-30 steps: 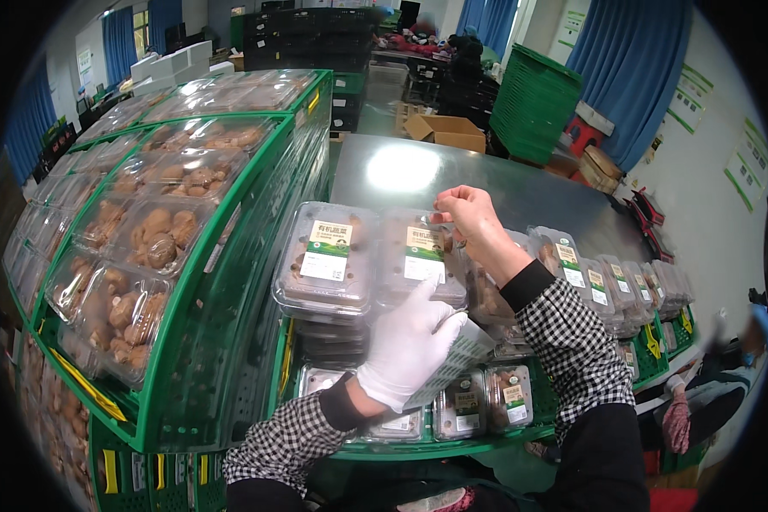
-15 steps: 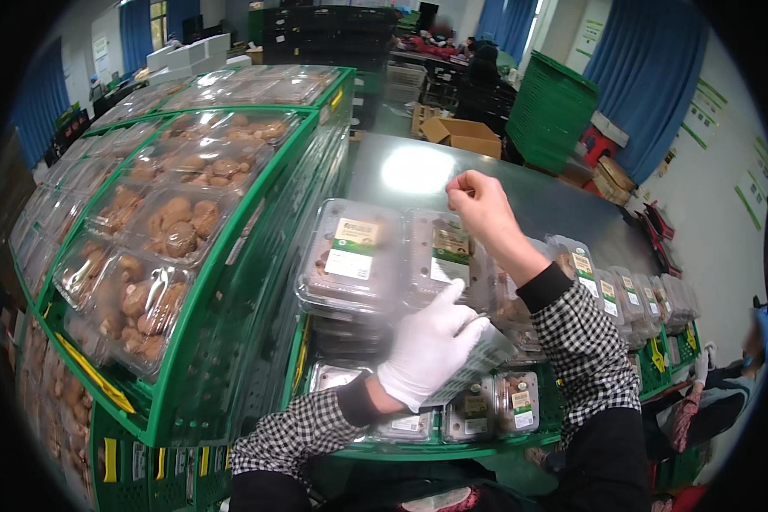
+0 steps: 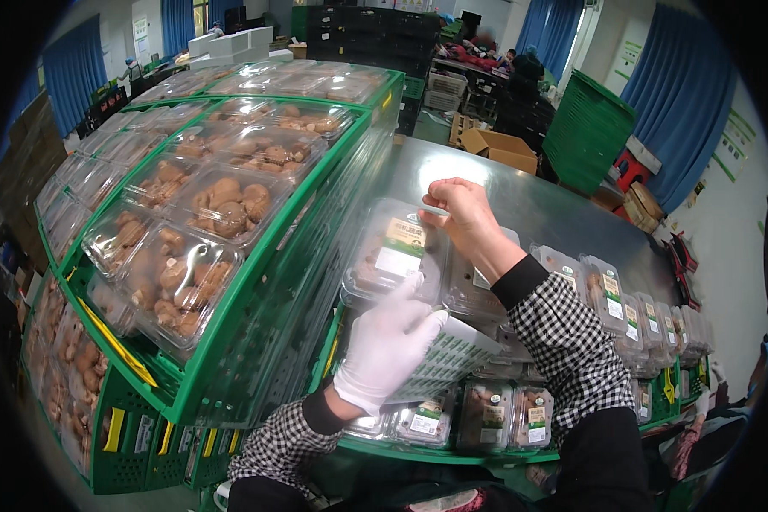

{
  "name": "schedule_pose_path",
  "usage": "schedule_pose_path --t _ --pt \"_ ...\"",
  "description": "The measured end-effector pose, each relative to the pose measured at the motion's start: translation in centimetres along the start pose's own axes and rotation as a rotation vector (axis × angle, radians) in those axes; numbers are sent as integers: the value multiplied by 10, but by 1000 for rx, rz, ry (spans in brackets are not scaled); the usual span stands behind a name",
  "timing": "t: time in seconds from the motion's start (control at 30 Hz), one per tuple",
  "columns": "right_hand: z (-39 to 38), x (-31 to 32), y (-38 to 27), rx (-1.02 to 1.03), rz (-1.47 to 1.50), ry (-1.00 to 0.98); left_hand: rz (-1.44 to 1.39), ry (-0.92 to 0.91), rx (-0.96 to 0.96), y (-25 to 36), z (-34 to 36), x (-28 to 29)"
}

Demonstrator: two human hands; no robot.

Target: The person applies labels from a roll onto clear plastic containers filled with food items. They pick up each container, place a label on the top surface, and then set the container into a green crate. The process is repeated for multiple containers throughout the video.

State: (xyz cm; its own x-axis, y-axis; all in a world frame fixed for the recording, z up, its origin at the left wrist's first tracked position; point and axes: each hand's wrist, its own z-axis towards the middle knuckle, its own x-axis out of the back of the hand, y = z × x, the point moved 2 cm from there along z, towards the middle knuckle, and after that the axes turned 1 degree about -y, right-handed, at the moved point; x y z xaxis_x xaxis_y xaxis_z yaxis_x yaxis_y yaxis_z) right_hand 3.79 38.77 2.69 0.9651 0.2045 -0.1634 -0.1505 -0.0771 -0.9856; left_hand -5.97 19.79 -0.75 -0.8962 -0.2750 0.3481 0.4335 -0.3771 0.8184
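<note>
My left hand (image 3: pixel 386 348), in a white glove, grips a sheet of printed labels (image 3: pixel 452 357) under its thumb and palm. Its fingers point at the lower edge of a clear plastic mushroom box (image 3: pixel 371 271), which carries a green and white label (image 3: pixel 402 246). My bare right hand (image 3: pixel 465 213) hovers by that box's upper right side, fingers pinched together. Whatever small thing may be in the pinch is not clear. A second clear box (image 3: pixel 468 293) stands to the right, partly behind my right forearm.
On the left, a green crate (image 3: pixel 256 256) is packed with clear boxes of brown mushrooms (image 3: pixel 224 205). More labelled boxes (image 3: pixel 606 294) line the metal table (image 3: pixel 563 213) at right. Others stand in a green crate below my hands. An open cardboard box (image 3: pixel 503 149) sits beyond the table.
My right hand has moved left, from over the second box to the upper right of the left box. My left hand stays near that box with the sheet. The whole view has shifted.
</note>
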Motion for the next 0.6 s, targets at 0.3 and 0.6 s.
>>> schedule_pose_path --t 0.3,0.6 --pt "-20 -3 16 708 -972 -12 16 10 -5 -1 0 -5" --pt "-151 55 -31 478 -697 -360 -165 -108 3 26 -24 14"
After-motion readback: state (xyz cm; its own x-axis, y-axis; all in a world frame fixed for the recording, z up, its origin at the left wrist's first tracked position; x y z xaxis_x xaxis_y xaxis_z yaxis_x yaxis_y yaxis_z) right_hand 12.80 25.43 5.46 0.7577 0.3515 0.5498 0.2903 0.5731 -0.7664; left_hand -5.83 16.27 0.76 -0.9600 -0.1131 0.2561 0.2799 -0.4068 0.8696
